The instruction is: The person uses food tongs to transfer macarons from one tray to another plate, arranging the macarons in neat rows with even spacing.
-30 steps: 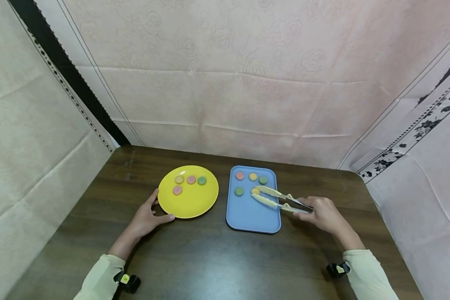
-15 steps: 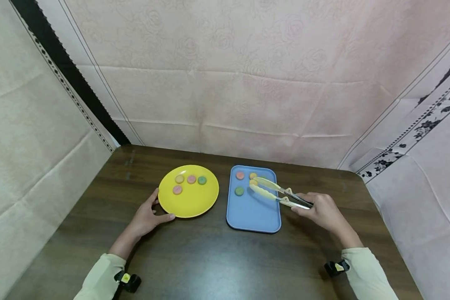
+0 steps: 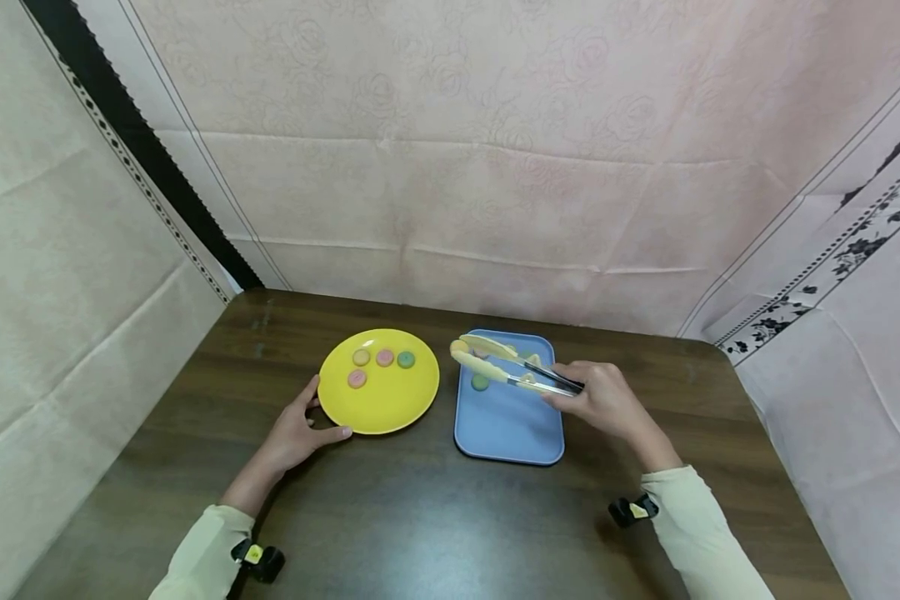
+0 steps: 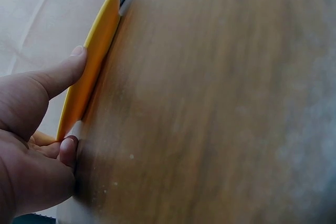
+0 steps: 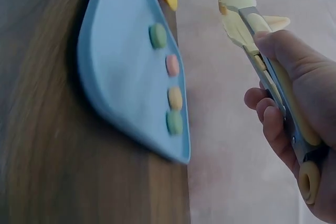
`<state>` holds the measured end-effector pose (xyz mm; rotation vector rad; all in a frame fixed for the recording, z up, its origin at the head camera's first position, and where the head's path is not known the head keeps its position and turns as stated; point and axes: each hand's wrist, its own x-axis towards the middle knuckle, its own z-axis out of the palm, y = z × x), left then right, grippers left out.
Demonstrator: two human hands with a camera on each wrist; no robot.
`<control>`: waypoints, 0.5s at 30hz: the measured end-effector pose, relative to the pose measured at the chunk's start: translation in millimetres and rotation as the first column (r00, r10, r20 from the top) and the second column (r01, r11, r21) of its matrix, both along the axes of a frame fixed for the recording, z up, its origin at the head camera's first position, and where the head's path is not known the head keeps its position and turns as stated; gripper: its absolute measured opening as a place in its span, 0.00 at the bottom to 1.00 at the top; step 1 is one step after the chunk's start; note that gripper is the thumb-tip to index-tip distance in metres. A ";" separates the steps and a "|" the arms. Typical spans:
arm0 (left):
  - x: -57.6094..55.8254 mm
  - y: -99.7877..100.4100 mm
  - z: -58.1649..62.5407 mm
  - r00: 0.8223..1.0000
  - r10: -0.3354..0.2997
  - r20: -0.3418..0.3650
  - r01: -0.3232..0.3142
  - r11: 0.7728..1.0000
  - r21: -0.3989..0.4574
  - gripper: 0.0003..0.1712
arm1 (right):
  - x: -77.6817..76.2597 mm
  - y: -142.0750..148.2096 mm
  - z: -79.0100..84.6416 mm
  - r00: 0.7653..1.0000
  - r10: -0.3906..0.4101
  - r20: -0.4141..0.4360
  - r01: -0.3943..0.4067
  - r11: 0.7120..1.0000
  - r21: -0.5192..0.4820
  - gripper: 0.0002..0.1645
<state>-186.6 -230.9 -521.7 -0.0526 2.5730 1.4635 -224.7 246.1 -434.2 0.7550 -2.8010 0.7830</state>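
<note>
My right hand [image 3: 600, 400] grips cream-tipped metal tongs [image 3: 523, 381], raised over the left part of the blue tray [image 3: 508, 429]. Between the tong tips is a yellow macaron [image 3: 461, 346], mostly covered by them. Fingers and thumb of my left hand [image 3: 292, 437] hold the near-left rim of the yellow plate [image 3: 378, 410]. On that plate lie a yellow macaron [image 3: 361, 357], two pink ones and a green macaron [image 3: 406, 359]. Still on the tray, in the right wrist view, are a green macaron [image 5: 157, 35], a pink macaron [image 5: 172, 65], a yellow one and another green one.
Plate and tray stand side by side on a dark wooden table [image 3: 420, 517], with a narrow gap between them. Pale patterned cloth [image 3: 450, 167] hangs behind the table and along both sides. Each wrist wears a small black camera.
The tongs have closed on the yellow macaron in the tray's middle, lifted it and carried it left to the tray's left edge. My left hand stays at the plate.
</note>
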 end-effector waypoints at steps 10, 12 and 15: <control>-0.9 -0.8 -1.2 1.000 -0.002 0.000 0.002 1.000 0.000 0.71 | -15.3 -50.1 5.5 0.993 0.115 -0.030 -0.114 0.993 0.044 0.31; -1.0 -0.5 -1.1 1.000 -0.003 0.003 0.003 1.000 0.001 0.71 | -17.7 -58.8 3.7 0.987 0.151 -0.053 -0.148 0.987 0.056 0.29; -0.6 -0.3 -0.4 1.000 -0.002 0.005 0.002 1.000 -0.004 0.71 | -19.9 -70.8 -0.3 0.980 0.186 -0.073 -0.180 0.980 0.082 0.26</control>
